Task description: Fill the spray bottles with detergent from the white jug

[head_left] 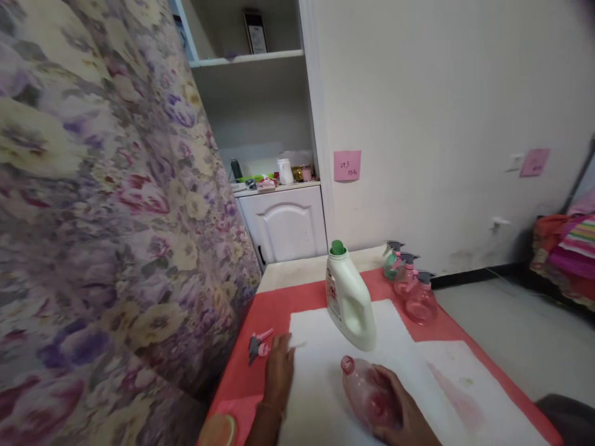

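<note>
My right hand [402, 412] is wrapped round a clear pink spray bottle [367, 393] that has no top on. The bottle leans, its open mouth pointing up and to the left. At the left edge of the white paper, my left hand [279, 368] lies low with fingers stretched forward. Right beside those fingers is a pink and grey trigger spray head [259, 348]; a thin pale tube [300, 344] shows on their other side. Beyond both hands stands a large pale green jug [351, 300] with a green spout in its neck.
Several capped spray bottles [421, 303] line the table's right edge. White paper sheets [395, 328] cover part of the red tabletop [279, 303]; the right sheet has a pinkish stain. A round lidded container [218, 430] sits at front left. A floral curtain [116, 217] hangs at left.
</note>
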Tool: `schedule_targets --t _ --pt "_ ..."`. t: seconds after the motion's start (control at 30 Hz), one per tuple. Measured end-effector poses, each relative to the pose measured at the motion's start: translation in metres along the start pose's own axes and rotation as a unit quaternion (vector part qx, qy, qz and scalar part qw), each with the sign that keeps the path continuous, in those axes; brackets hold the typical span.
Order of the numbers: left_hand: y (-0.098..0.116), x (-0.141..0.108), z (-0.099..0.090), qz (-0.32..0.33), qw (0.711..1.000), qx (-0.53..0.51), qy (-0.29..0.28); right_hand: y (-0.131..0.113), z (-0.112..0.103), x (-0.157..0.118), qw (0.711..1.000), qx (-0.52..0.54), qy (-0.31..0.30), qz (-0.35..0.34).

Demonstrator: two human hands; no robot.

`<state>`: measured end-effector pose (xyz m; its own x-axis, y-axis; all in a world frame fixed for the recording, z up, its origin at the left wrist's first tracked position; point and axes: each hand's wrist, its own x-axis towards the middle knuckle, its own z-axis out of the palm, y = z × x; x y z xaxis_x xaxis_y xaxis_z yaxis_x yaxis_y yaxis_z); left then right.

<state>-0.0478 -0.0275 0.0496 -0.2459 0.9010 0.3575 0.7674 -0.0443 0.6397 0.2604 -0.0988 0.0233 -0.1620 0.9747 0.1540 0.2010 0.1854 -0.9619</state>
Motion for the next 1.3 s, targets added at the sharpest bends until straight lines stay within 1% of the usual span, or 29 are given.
schedule_targets --t 0.07,0.13,0.17,0.23,0.3,0.37,0.4,0.47,0.53,0.57,0.6,0.73,0.8,0.87,0.93,1.0,1.1,1.17,1.23,1.3 --pt "-0.001 -0.005 0.002 -0.002 1.000 -0.007 0.014 0.003 0.000 0.000 1.000 -0.001 0.001 -0.003" --pt "0.002 -0.013 0.002 -0.003 0.999 -0.029 0.017 0.006 -0.001 -0.001 1.000 -0.002 0.001 -0.007" --pt "0.006 -0.017 0.002 -0.002 0.998 -0.054 0.013 0.006 -0.002 -0.001 1.000 -0.003 0.006 -0.009" --pt "0.019 -0.024 0.002 0.001 0.992 -0.127 -0.014 0.005 -0.003 -0.002 1.000 -0.008 0.026 -0.013" --pt "0.035 -0.031 0.003 0.005 0.980 -0.189 -0.057 0.003 -0.004 -0.003 0.999 -0.018 0.042 -0.012" --pt "0.050 -0.039 0.005 0.003 0.963 -0.236 -0.129 -0.001 -0.004 -0.003 0.998 -0.028 0.052 -0.010" --pt "0.057 -0.044 0.007 0.006 0.950 -0.265 -0.166 -0.003 -0.004 -0.003 0.998 -0.028 0.052 -0.010" --pt "0.068 -0.054 0.009 0.031 0.914 -0.329 -0.234 -0.009 -0.002 0.000 0.999 -0.018 0.038 -0.019" --pt "0.075 -0.063 0.012 0.059 0.884 -0.378 -0.270 -0.014 0.004 0.004 0.999 -0.003 0.019 -0.037" --pt "0.077 -0.067 0.013 0.064 0.876 -0.391 -0.274 -0.017 0.008 0.007 0.999 0.000 0.011 -0.044" --pt "0.079 -0.069 0.014 0.058 0.876 -0.395 -0.271 -0.020 0.012 0.010 0.999 -0.001 0.008 -0.049" --pt "0.078 -0.071 0.020 0.003 0.898 -0.377 -0.226 -0.022 0.033 0.018 0.999 -0.013 0.000 -0.049" --pt "0.077 -0.071 0.023 0.002 0.906 -0.363 -0.217 -0.018 0.039 0.018 0.999 -0.014 -0.010 -0.042" --pt "0.076 -0.071 0.026 0.016 0.911 -0.349 -0.218 -0.014 0.039 0.015 0.999 -0.017 -0.017 -0.032" --pt "0.077 -0.071 0.028 0.030 0.916 -0.332 -0.222 -0.012 0.032 0.010 0.999 -0.024 -0.023 -0.029" --pt "0.078 -0.072 0.030 0.039 0.920 -0.318 -0.226 -0.013 0.019 0.007 0.998 -0.040 -0.012 -0.037" --pt "0.077 -0.073 0.033 0.049 0.924 -0.307 -0.223 -0.021 -0.005 0.014 0.997 -0.041 0.031 -0.052" --pt "0.076 -0.073 0.035 0.062 0.925 -0.301 -0.224 -0.027 -0.021 0.028 0.996 -0.006 0.069 -0.054" --pt "0.073 -0.073 0.038 0.078 0.928 -0.289 -0.222 -0.034 -0.032 0.049 0.992 0.038 0.106 -0.052" --pt "0.068 -0.072 0.041 0.093 0.937 -0.275 -0.195 -0.040 -0.037 0.071 0.988 0.069 0.130 -0.052"
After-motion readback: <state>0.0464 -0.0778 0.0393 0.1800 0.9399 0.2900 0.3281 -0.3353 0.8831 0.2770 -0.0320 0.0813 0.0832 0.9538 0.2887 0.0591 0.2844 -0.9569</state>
